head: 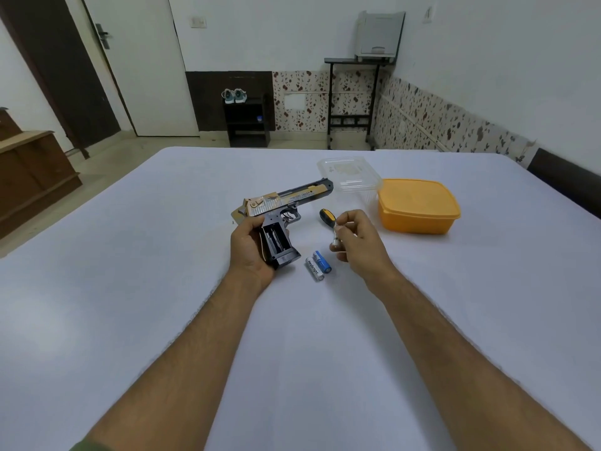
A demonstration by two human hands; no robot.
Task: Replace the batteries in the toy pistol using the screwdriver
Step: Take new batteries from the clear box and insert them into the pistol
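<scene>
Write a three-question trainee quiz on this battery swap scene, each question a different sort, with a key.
1. True or false: the battery bay in the toy pistol grip is open.
2. How many batteries lie loose on the white sheet?
3. The left hand holds: A) the screwdriver B) the pistol grip C) the yellow box

Key: 1 true; 2 two; 3 B
</scene>
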